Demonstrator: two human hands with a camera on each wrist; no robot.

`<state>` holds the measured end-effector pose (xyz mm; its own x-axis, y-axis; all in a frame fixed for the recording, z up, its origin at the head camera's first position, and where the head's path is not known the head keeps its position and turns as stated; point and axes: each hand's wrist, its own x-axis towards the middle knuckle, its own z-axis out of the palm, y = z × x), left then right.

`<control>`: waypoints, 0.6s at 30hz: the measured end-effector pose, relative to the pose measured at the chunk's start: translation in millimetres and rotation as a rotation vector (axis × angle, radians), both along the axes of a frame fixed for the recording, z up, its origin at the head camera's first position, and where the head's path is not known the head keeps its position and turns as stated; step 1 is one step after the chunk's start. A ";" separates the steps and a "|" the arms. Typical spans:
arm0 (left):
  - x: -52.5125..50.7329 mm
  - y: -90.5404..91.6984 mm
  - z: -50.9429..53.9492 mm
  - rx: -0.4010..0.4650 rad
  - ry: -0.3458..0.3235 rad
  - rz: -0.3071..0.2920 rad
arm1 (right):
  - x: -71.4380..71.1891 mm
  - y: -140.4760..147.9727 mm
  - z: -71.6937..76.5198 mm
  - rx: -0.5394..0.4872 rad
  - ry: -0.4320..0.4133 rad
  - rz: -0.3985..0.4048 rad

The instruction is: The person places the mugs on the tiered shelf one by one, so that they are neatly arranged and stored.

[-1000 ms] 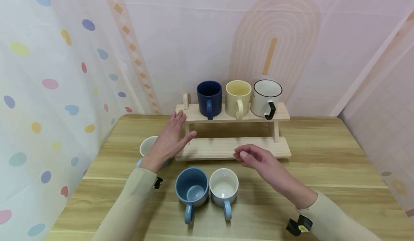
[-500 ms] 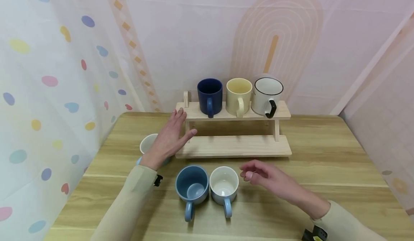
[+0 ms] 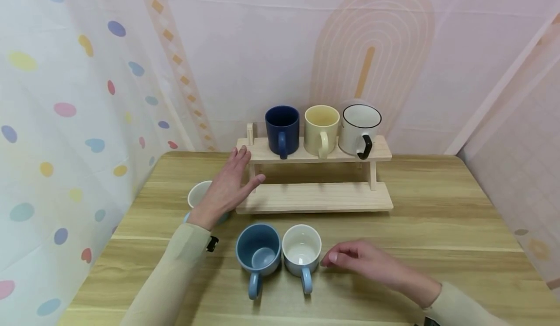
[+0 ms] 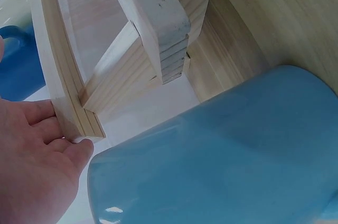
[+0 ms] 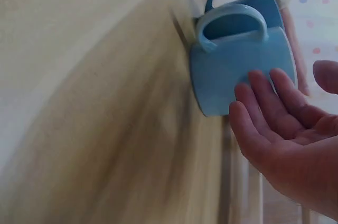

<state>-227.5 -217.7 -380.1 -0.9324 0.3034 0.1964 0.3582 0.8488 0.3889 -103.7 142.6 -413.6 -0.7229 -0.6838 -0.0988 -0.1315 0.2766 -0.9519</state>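
Right hand [image 3: 365,263] half-spread, I have the white-lined mug [image 3: 302,248] just to its left, midway between the side edges of the tabletop [image 3: 437,209]; my spread left hand [image 3: 225,190] touches the rack's [image 3: 315,197] left end.

Dotted cloth [image 3: 92,107] hangs at the left and arch-printed cloth [image 3: 372,39] behind the wood-grain table [image 3: 437,209].
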 end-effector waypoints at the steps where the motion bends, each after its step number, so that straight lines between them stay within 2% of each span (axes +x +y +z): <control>1: 0.0 -0.1 -0.2 0.000 -0.001 0.001 | 0.6 -1.4 -2.3 -0.014 -0.006 0.015; 3: 0.2 -0.3 -0.6 -0.001 -0.002 0.003 | 1.7 -4.7 -7.1 -0.038 -0.012 0.043; 9: -0.2 -0.5 -1.2 -0.001 0.000 0.000 | 5.4 -14.5 -17.5 -0.108 -0.105 0.097; 18: -0.3 -0.2 -0.1 0.000 -0.006 0.000 | 7.6 -28.5 -26.5 -0.124 -0.174 0.057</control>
